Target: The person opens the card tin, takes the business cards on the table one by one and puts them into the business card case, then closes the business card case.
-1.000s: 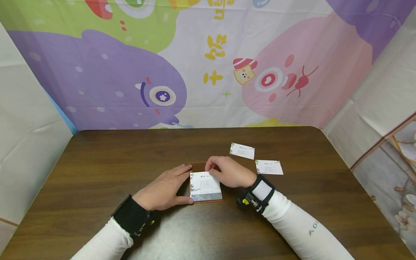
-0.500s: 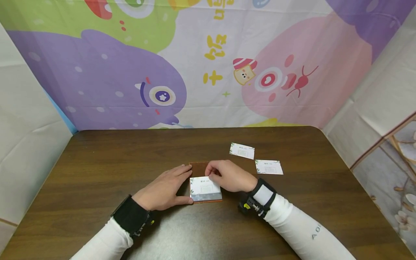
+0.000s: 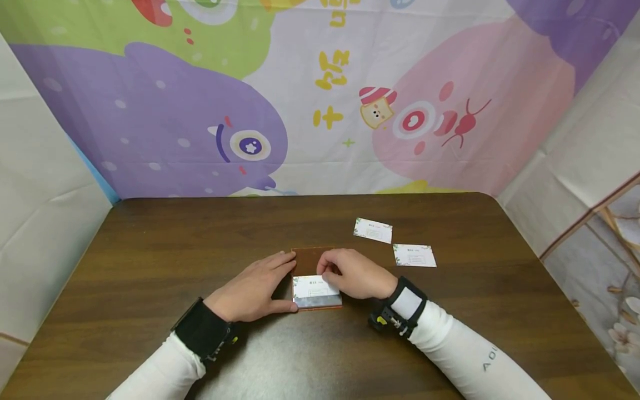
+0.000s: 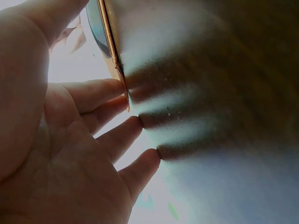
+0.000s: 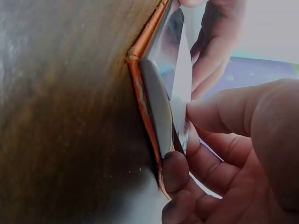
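A brown card holder point(image 3: 306, 261) lies on the table with a grey see-through pocket point(image 3: 320, 301) along its near part. A white business card point(image 3: 307, 286) with green leaf print stands partly inside that pocket, its upper part showing above the pocket's edge. My right hand point(image 3: 356, 273) pinches the card's upper right corner between thumb and finger. In the right wrist view, the card point(image 5: 182, 88) tilts slightly away from the holder's orange-brown edge point(image 5: 145, 107). Spread along the holder's left side, my left hand point(image 3: 250, 290) touches it with thumb and fingertips, fingers mostly straight.
Two more business cards, one farther back point(image 3: 373, 230) and one to the right point(image 3: 414, 255), lie flat beyond my right hand. The dark wooden table point(image 3: 175, 239) ends at a cartoon-printed cloth point(image 3: 330, 161), with pale panels at both sides.
My right hand has moved toward me with the card, which sits lower in the pocket. More of the holder's brown back shows above it. My left hand has stayed in place.
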The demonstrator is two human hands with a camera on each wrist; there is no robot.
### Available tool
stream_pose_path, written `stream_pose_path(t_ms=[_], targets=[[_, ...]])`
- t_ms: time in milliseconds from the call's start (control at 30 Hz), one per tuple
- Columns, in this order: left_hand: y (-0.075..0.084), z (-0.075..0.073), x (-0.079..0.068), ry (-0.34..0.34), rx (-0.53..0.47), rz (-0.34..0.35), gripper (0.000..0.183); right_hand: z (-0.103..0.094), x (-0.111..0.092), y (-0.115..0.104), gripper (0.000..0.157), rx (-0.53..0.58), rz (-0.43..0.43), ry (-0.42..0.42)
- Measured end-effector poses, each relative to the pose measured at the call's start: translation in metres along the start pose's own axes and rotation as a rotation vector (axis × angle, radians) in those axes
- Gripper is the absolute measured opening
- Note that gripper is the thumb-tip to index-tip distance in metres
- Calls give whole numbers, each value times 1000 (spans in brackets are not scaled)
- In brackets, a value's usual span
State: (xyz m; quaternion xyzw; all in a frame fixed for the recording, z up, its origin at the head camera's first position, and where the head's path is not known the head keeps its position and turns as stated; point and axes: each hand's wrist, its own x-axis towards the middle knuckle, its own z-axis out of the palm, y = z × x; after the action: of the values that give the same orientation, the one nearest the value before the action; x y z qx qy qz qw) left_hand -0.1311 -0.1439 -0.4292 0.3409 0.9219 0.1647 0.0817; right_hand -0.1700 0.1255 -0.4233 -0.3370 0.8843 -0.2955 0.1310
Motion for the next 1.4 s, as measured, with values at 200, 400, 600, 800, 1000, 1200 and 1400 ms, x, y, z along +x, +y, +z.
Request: stream_pose_path(t_ms=[200,400,600,800,1000,1200,1400], targets=[[-1,-1,1,-5,-1,-4,89,-1,0,-1,10,-16,-18,-3],[-1,-2,1,-4,-1,-4,89,-1,0,-1,9,-52,-22,1],[0,-3,2,-6,-8,-5,89,-2,-2,1,12,-76,-33,1],[0,-3,1,-7,-9,-8,90,-7,-6,4,13,-71,-42,18],[0,-2,1,-6,-9,-8,91,-18,-11,8,11,-60,-24,42],[1,-2,0,-13,-14,-11,90,-32,-19,14,14,-39,5,61],[1,-2,0,-15,-18,-7,89,-47,-28,26,20,-8,21,94]])
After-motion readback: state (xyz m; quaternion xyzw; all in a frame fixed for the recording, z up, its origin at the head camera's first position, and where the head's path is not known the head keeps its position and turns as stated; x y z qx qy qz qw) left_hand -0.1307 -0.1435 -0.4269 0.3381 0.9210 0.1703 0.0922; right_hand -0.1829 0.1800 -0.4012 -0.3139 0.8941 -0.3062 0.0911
